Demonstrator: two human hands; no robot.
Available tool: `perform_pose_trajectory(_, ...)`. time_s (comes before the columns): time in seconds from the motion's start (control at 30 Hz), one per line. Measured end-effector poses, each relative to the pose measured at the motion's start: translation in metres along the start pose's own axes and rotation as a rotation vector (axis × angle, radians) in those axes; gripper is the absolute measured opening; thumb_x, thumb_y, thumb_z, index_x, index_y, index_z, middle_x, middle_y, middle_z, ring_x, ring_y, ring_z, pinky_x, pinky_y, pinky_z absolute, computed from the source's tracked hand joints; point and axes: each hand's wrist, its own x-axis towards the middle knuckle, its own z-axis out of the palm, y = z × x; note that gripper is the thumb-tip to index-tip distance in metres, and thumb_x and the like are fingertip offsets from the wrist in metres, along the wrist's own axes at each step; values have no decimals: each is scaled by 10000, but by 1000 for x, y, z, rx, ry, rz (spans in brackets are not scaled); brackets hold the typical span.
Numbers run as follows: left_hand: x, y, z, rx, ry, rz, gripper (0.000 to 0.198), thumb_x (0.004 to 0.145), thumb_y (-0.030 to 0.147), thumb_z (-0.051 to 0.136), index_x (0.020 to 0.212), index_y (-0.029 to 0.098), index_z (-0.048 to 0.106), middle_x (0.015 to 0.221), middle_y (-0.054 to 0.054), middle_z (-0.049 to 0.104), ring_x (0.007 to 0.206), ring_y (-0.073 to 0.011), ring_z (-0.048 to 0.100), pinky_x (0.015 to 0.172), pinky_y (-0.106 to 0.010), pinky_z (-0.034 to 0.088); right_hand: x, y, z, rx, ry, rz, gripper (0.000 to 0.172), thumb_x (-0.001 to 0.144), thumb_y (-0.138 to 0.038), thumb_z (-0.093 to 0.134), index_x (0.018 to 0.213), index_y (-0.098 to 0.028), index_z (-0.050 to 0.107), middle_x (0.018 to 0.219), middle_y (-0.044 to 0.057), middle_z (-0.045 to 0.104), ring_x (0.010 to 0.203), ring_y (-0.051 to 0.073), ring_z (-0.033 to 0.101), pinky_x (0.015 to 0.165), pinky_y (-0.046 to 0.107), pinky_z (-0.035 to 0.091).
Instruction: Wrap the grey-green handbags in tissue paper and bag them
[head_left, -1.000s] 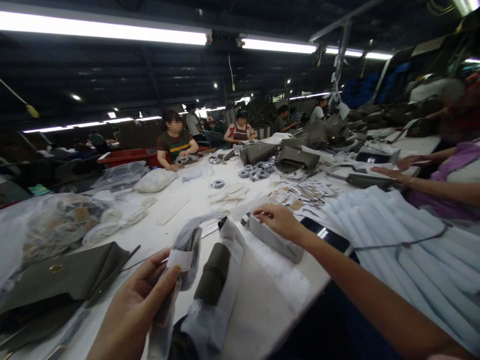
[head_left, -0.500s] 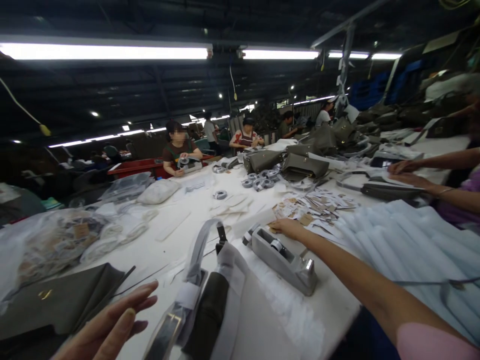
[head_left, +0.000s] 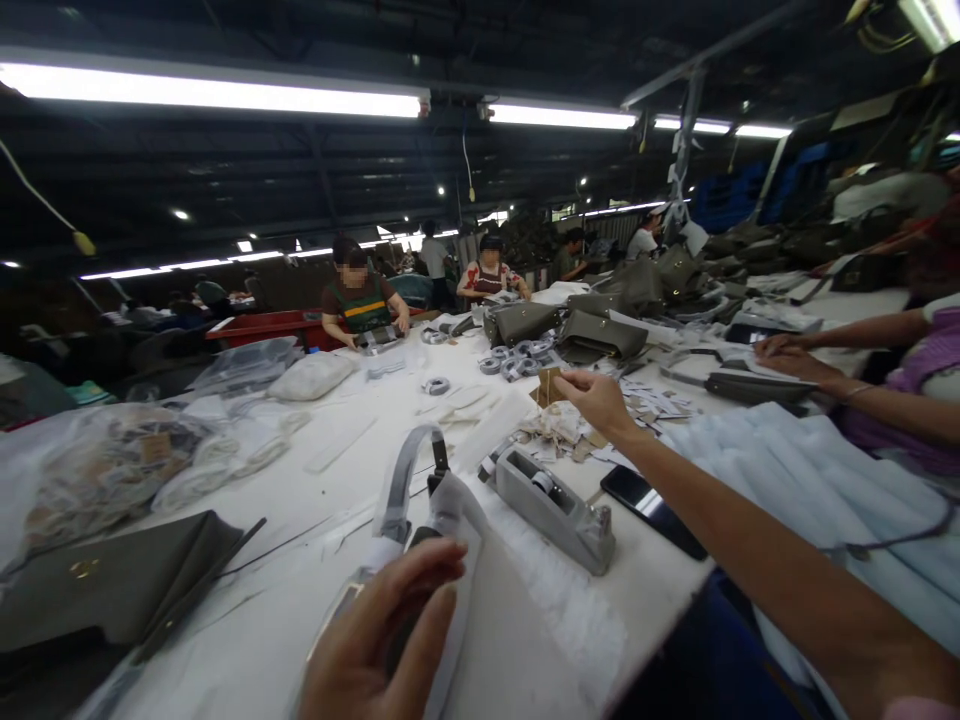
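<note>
My right hand (head_left: 600, 400) is raised over a heap of paper tags (head_left: 562, 428), pinching a small brown tag (head_left: 550, 388) with a light string hanging by it. In the near middle lies a dark bag, partly hidden behind my left hand (head_left: 390, 635); its strap (head_left: 397, 475) is wrapped in pale sheeting and stands up in a loop. Curved fingers and a separate thumb show on my left hand, which is over the bag; I cannot tell whether it touches. A grey tape dispenser (head_left: 551, 505) sits between bag and right arm.
A black phone (head_left: 652, 508) lies under my right forearm, beside pale foam rolls (head_left: 795, 490). An olive bag (head_left: 112, 580) and a clear sack (head_left: 97, 470) are at left. Tape rolls (head_left: 517, 360) and more bags lie further back. A co-worker's hands (head_left: 795, 362) work at right.
My right hand has lifted from the tag heap with a brown tag in its fingers. My left hand has moved right, over the wrapped bag. The phone has come into view.
</note>
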Motion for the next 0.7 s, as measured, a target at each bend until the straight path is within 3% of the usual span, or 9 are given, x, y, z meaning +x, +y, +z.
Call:
perform_pose_trajectory(0.1, 24, -7, 38, -195, -168, -74, 332, 853, 426, 689, 1145, 270, 692, 1171, -54, 715, 1023, -216, 689, 884, -283, 561, -18, -38, -12, 119, -18, -29, 362, 875, -432, 589, 1012, -147, 766, 952, 70, 785, 822, 226, 731, 724, 297, 562)
perform_pose_trajectory(0.27, 66, -29, 98, -381, -69, -161, 633, 796, 425, 743, 1354, 207, 541, 1404, -147, 554, 931, -204, 672, 634, -246, 531, -51, -85, -20, 234, -62, -60, 293, 854, -392, 644, 971, -159, 779, 908, 63, 788, 798, 224, 729, 724, 300, 575)
perform_pose_trajectory(0.33, 74, -35, 115, -416, -88, -190, 625, 813, 453, 714, 1347, 179, 543, 1352, -167, 590, 859, -186, 678, 585, -232, 496, -59, -95, -22, 284, -90, -70, 281, 853, -394, 651, 952, -164, 780, 879, 59, 786, 766, 218, 725, 696, 301, 581)
perform_pose_trajectory(0.47, 79, -40, 125, -460, -149, -175, 421, 822, 511, 671, 1040, 154, 713, 961, -93, 726, 735, -146, 640, 558, -206, 421, -62, -101, -26, 404, -190, -61, 311, 844, -427, 664, 984, -171, 771, 863, 52, 779, 692, 195, 717, 616, 293, 599)
perform_pose_trajectory(0.57, 82, -41, 122, -443, -172, -148, 351, 791, 501, 701, 866, 160, 732, 739, -32, 685, 659, -124, 580, 539, -199, 370, -61, -98, -30, 516, -288, -67, 339, 828, -451, 682, 1008, -177, 769, 888, 47, 778, 704, 192, 723, 631, 305, 623)
perform_pose_trajectory(0.7, 80, -37, 117, -379, -187, -111, 318, 782, 470, 714, 711, 161, 692, 625, -1, 632, 582, -107, 520, 525, -206, 343, -63, -95, -31, 546, -316, -77, 368, 836, -453, 675, 1071, -182, 756, 910, 42, 778, 696, 189, 728, 636, 310, 633)
